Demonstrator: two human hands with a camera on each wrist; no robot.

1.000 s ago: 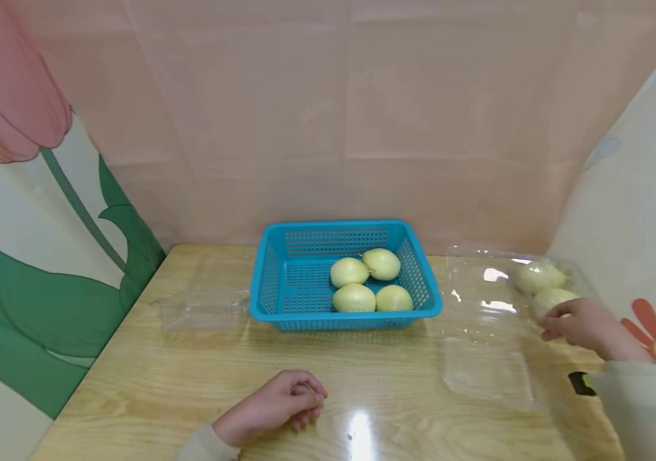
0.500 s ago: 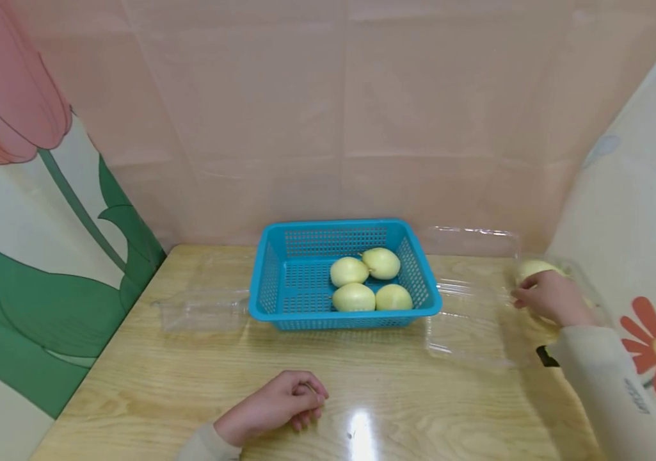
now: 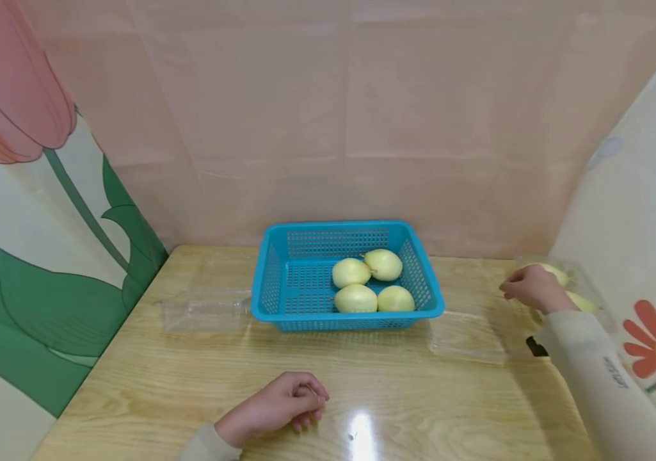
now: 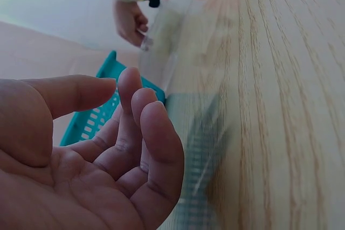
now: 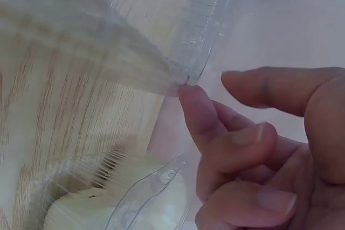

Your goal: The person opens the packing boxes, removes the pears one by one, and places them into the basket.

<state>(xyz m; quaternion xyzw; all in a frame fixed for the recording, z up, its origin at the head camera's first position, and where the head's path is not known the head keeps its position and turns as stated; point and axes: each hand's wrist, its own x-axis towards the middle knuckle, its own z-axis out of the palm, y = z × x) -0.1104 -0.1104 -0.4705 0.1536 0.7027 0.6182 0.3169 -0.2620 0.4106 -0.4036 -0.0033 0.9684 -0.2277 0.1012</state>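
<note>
My right hand is at the right, over the near-left part of a clear plastic clamshell box. Its index fingertip touches a corner of the clear lid, while the thumb stands apart from it. Inside the box lie pale yellow, oval melon-like fruits, one partly hidden by the arm. The lid reaches left over the table toward the blue basket. My left hand rests at the table's front, fingers loosely curled with nothing in them.
A blue perforated basket stands mid-table with several pale yellow fruits on its right side. Another clear plastic container lies left of it. A pink cloth hangs behind the wooden table.
My right hand has moved left and away from me along the box, and the clear lid has swung down lower to the left. The left hand and the basket have stayed put.
</note>
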